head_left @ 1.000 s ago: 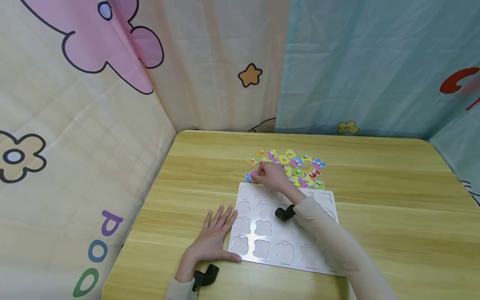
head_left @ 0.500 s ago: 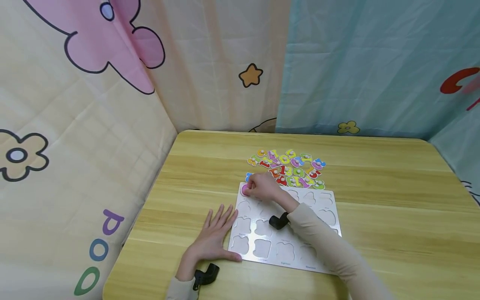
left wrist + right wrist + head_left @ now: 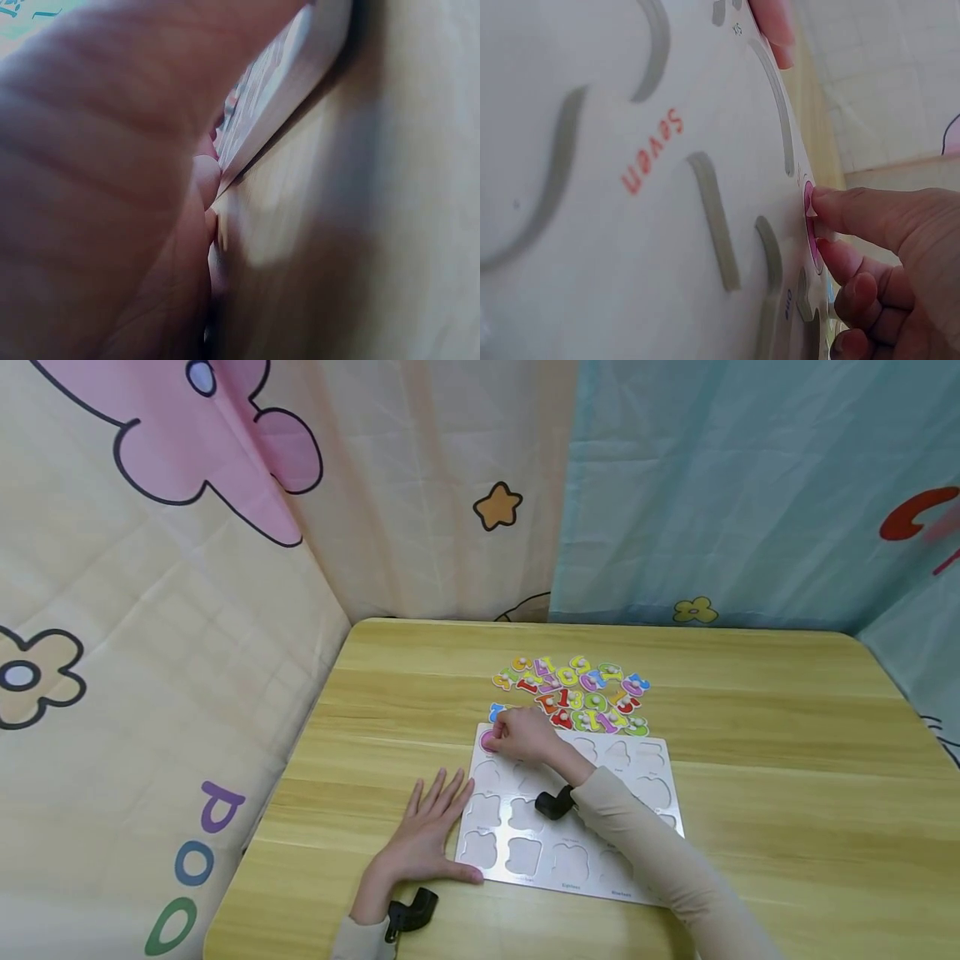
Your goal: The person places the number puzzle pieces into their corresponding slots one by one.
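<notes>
A white puzzle board (image 3: 547, 852) with number-shaped recesses lies on the wooden table. At its far left corner my right hand (image 3: 528, 735) pinches a round pink piece (image 3: 487, 742); in the right wrist view thumb and fingertips of the right hand (image 3: 885, 262) hold the pink piece (image 3: 811, 217) at the board's surface. My left hand (image 3: 427, 839) lies spread along the board's left edge, its thumb at the near left corner. In the left wrist view the left hand (image 3: 112, 165) rests beside the board's edge (image 3: 277, 97).
Colourful number pieces (image 3: 596, 702) with small knobs lie in a cluster beyond the board's far edge. A blue piece (image 3: 496, 712) is just behind the right hand. Patterned curtains (image 3: 420, 485) stand behind and to the left of the table (image 3: 787, 760).
My right hand has moved the pink piece from just beyond the board, toward me and slightly left, onto the board's far left corner. The left hand has stayed in place.
</notes>
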{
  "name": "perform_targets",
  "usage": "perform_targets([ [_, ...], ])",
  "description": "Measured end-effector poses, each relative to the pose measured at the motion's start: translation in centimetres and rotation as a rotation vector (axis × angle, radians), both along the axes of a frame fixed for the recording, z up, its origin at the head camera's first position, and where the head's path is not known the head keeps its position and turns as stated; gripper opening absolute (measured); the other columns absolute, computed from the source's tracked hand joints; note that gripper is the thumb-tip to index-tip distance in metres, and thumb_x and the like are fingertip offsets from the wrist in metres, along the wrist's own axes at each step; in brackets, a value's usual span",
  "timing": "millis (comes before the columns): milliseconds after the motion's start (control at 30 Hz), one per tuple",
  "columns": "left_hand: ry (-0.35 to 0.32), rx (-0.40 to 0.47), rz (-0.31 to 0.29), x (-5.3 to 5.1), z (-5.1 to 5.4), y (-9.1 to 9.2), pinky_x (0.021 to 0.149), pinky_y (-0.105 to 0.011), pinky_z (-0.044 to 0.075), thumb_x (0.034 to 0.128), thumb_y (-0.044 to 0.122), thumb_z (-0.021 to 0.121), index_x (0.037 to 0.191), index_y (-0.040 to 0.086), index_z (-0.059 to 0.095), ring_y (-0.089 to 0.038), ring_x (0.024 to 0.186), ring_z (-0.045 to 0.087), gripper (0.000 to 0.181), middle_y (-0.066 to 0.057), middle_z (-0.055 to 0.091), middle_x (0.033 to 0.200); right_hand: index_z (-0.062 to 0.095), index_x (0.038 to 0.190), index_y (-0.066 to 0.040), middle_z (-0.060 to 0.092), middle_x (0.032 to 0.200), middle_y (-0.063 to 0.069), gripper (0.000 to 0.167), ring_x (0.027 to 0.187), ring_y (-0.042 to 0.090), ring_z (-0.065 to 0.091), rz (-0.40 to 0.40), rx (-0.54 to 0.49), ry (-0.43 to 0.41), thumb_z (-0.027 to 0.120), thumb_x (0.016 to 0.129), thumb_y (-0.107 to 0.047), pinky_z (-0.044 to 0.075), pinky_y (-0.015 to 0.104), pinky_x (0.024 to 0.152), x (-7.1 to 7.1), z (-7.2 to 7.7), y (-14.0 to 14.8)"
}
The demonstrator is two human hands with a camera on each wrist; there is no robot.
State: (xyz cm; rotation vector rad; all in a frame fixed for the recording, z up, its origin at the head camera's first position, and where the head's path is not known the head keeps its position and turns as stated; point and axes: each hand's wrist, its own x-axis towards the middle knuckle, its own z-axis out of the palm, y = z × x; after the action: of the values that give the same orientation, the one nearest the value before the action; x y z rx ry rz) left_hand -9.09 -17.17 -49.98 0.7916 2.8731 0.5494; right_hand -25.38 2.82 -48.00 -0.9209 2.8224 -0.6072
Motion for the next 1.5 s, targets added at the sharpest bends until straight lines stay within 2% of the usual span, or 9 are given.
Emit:
perform_targets([
  [467, 0.037, 0.017, -0.005, 0.1, 0.0, -0.1, 0.109, -0.059, -0.001, 0.0637, 0.075, 0.066, 0.151, 0.005, 0.019, -0.039, 0.141, 0.002, 0.122, -0.014, 0.010, 0.157, 0.061, 0.071, -0.018, 0.052, 0.059, -0.010, 0.024, 0.059, 0.010, 0.050, -0.013, 0.036, 0.009, 0.070, 0.083, -0.037, 0.040, 0.040, 0.076, 0.4, 0.4, -0.2],
  [633, 0.023, 0.014, -0.004, 0.1, -0.1, -0.1, 0.109, -0.058, -0.003, 0.0636, 0.075, 0.066, 0.152, 0.006, 0.016, -0.036, 0.142, 0.000, 0.122, -0.012, 0.007, 0.157, 0.060, 0.071, -0.019, 0.052, 0.058, -0.011, 0.023, 0.059, 0.010, 0.049, -0.019, 0.035, 0.017, 0.070, 0.083, -0.037, 0.039, 0.043, 0.080, 0.6, 0.2, -0.2],
  [900, 0.026, 0.024, -0.005, 0.1, -0.1, -0.1, 0.109, -0.059, -0.002, 0.0639, 0.074, 0.067, 0.152, 0.006, 0.017, -0.038, 0.141, 0.001, 0.122, -0.013, 0.009, 0.157, 0.058, 0.073, -0.020, 0.050, 0.058, -0.010, 0.022, 0.058, 0.010, 0.048, -0.024, 0.031, 0.039, 0.068, 0.083, -0.036, 0.041, 0.040, 0.075, 0.7, -0.1, -0.2],
  [1100, 0.027, 0.027, -0.005, 0.1, 0.0, -0.1, 0.109, -0.060, 0.000, 0.0646, 0.075, 0.066, 0.151, 0.005, 0.019, -0.039, 0.141, 0.002, 0.121, -0.014, 0.010, 0.157, 0.058, 0.075, -0.019, 0.049, 0.058, -0.010, 0.019, 0.057, 0.010, 0.047, 0.000, 0.006, 0.066, 0.067, 0.083, -0.033, 0.041, 0.035, 0.068, 0.8, -0.1, 0.0],
  [1267, 0.027, 0.033, -0.005, 0.1, -0.1, -0.1, 0.109, -0.059, -0.002, 0.0640, 0.074, 0.067, 0.152, 0.006, 0.018, -0.038, 0.141, 0.001, 0.121, -0.014, 0.009, 0.157, 0.058, 0.080, -0.019, 0.049, 0.058, -0.009, 0.020, 0.055, 0.010, 0.047, 0.000, -0.033, -0.006, 0.066, 0.086, -0.037, 0.037, 0.030, 0.059, 0.8, -0.1, 0.6],
  [1367, 0.024, 0.034, -0.003, 0.1, -0.2, -0.1, 0.109, -0.058, -0.003, 0.0638, 0.074, 0.067, 0.152, 0.006, 0.017, -0.037, 0.141, 0.000, 0.122, -0.012, 0.008, 0.157, 0.060, 0.083, -0.019, 0.050, 0.059, -0.008, 0.023, 0.055, 0.011, 0.046, -0.024, -0.078, -0.066, 0.067, 0.087, -0.041, 0.036, 0.028, 0.055, 0.7, 0.1, 1.1],
  [1500, 0.019, 0.031, 0.000, 0.1, -0.4, -0.1, 0.109, -0.057, -0.005, 0.0635, 0.076, 0.065, 0.152, 0.008, 0.015, -0.036, 0.142, -0.002, 0.123, -0.011, 0.006, 0.158, 0.061, 0.087, -0.017, 0.050, 0.061, -0.005, 0.023, 0.055, 0.013, 0.046, -0.061, -0.130, -0.093, 0.067, 0.087, -0.040, 0.035, 0.028, 0.051, 0.4, 0.4, 2.0],
])
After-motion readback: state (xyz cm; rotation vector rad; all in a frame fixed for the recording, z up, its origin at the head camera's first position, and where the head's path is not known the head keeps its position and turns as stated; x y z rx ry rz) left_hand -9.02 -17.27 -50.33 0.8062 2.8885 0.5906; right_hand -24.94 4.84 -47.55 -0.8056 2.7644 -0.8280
